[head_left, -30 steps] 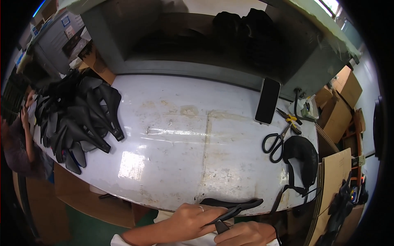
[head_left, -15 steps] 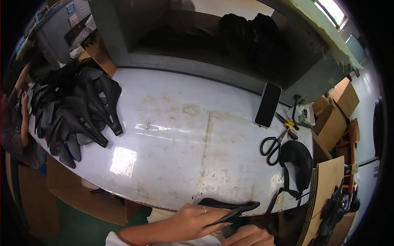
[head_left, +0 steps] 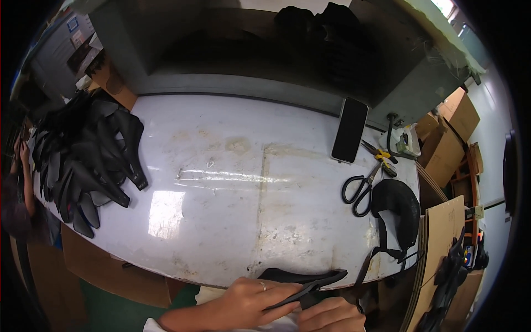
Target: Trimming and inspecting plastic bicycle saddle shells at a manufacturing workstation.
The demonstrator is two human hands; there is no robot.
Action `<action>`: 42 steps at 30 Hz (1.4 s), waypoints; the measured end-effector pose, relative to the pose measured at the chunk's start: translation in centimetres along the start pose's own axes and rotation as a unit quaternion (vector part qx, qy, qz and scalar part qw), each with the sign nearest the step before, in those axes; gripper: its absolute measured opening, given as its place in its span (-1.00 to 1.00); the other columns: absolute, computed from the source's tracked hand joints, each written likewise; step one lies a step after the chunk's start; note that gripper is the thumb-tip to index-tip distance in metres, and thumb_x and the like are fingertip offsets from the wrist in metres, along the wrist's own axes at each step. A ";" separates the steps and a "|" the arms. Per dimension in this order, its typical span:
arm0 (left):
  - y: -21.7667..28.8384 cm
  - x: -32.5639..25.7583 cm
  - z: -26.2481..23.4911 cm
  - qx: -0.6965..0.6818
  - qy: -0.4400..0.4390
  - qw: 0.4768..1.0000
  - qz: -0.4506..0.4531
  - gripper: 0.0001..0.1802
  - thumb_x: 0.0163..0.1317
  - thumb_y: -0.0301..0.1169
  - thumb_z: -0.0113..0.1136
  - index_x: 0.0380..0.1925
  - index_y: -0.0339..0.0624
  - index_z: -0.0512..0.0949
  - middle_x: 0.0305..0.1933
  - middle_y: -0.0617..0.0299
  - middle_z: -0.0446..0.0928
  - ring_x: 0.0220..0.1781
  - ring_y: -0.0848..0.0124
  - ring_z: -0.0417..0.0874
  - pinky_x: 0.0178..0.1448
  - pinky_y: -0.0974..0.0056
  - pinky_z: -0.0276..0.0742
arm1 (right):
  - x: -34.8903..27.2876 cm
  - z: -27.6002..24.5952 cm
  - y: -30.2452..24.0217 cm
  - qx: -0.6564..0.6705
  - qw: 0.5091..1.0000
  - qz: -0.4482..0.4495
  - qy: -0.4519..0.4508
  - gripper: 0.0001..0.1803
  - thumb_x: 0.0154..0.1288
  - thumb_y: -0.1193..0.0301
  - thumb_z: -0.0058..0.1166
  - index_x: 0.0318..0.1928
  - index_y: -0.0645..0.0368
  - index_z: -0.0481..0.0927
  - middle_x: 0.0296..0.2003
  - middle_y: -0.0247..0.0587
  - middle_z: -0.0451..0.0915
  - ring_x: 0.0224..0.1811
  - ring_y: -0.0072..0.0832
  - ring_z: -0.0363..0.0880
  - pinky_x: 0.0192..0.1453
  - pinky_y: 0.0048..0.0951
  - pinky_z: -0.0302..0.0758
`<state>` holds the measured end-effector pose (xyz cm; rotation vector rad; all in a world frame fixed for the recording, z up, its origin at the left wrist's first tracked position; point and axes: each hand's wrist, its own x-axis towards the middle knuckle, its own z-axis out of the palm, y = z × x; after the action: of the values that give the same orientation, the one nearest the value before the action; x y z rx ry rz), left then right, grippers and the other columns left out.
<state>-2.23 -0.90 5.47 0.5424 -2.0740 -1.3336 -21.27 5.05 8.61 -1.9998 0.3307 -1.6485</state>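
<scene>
Black plastic part point(head_left: 303, 276) sits at the near edge of the white table point(head_left: 232, 221), gripped by the left hand point(head_left: 251, 301), with the right hand point(head_left: 330, 315) curled beside it; whether it grips, I cannot tell. Judging by this, trimming or inspection is underway. Scissors point(head_left: 359, 188) lie well apart. Cardboard boxes point(head_left: 448, 133) at right: contents hidden.
</scene>
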 end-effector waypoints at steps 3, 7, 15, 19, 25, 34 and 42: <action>0.2 0.5 0.2 0.000 -0.001 1.000 0.005 -0.67 0.17 -0.41 0.51 -0.09 -0.33 0.74 -0.20 0.05 0.78 -0.30 0.26 0.84 -0.26 0.32 0.78 | -1.9 1.5 0.8 0.149 0.967 -0.118 0.171 -0.71 0.32 0.36 0.31 -0.42 0.28 0.53 -0.54 -0.03 0.58 -0.55 -0.17 0.61 -0.32 -0.13 0.66; 0.1 0.5 0.3 0.006 0.016 1.000 0.009 -0.69 0.15 -0.43 0.51 -0.13 -0.36 0.74 -0.23 0.03 0.78 -0.31 0.26 0.84 -0.25 0.31 0.78 | -1.7 -0.6 0.2 0.028 0.997 -0.063 0.018 -0.70 0.30 0.41 0.34 -0.46 0.25 0.50 -0.57 -0.09 0.55 -0.57 -0.19 0.60 -0.34 -0.11 0.65; 2.0 1.3 -0.1 0.042 -0.030 0.998 -0.045 -0.72 0.18 -0.46 0.45 -0.10 -0.32 0.75 -0.29 0.00 0.77 -0.38 0.27 0.82 -0.28 0.30 0.74 | -4.8 3.1 3.2 0.039 0.935 -0.215 0.278 -0.66 0.36 0.30 0.31 -0.38 0.21 0.43 -0.54 -0.08 0.56 -0.55 -0.26 0.61 -0.41 -0.18 0.63; 3.8 2.0 -0.8 0.125 -0.076 0.989 0.013 -0.61 0.29 -0.38 0.30 0.08 -0.33 0.56 -0.35 -0.05 0.64 -0.50 0.08 0.64 -0.41 0.14 0.60 | -4.8 2.6 2.8 0.072 0.941 -0.198 0.264 -0.69 0.39 0.30 0.25 -0.36 0.22 0.44 -0.60 -0.13 0.54 -0.60 -0.31 0.58 -0.43 -0.22 0.63; 5.5 1.8 0.6 0.223 -0.105 0.967 -0.061 -0.70 0.24 -0.41 0.38 -0.07 -0.26 0.58 -0.50 0.04 0.59 -0.52 0.07 0.65 -0.41 0.10 0.58 | -4.4 1.2 2.3 0.103 0.966 -0.198 0.127 -0.73 0.38 0.38 0.25 -0.32 0.33 0.49 -0.52 -0.01 0.59 -0.52 -0.17 0.63 -0.35 -0.11 0.66; 6.8 -1.2 -1.5 0.422 0.008 0.902 -0.087 -0.74 0.28 -0.33 0.43 -0.37 -0.22 0.54 -0.62 0.08 0.47 -0.67 0.14 0.50 -0.54 0.10 0.41 | -4.3 0.6 0.3 0.226 0.967 -0.085 0.084 -0.87 0.30 0.59 0.21 -0.24 0.40 0.53 -0.39 0.16 0.63 -0.36 0.04 0.66 -0.25 0.10 0.69; 6.2 -1.0 -3.0 0.219 -0.067 0.959 -0.167 -0.62 0.25 -0.40 0.38 0.06 -0.23 0.61 -0.24 -0.07 0.69 -0.33 -0.04 0.72 -0.24 0.07 0.64 | -4.1 3.8 1.2 0.143 0.982 -0.089 0.087 -0.79 0.32 0.48 0.13 -0.25 0.47 0.62 -0.31 0.13 0.65 -0.29 -0.02 0.68 -0.04 0.07 0.69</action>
<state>0.45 0.25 11.80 1.0573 -2.4888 -1.1040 -18.38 7.00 4.06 -1.7167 -0.0263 -1.8674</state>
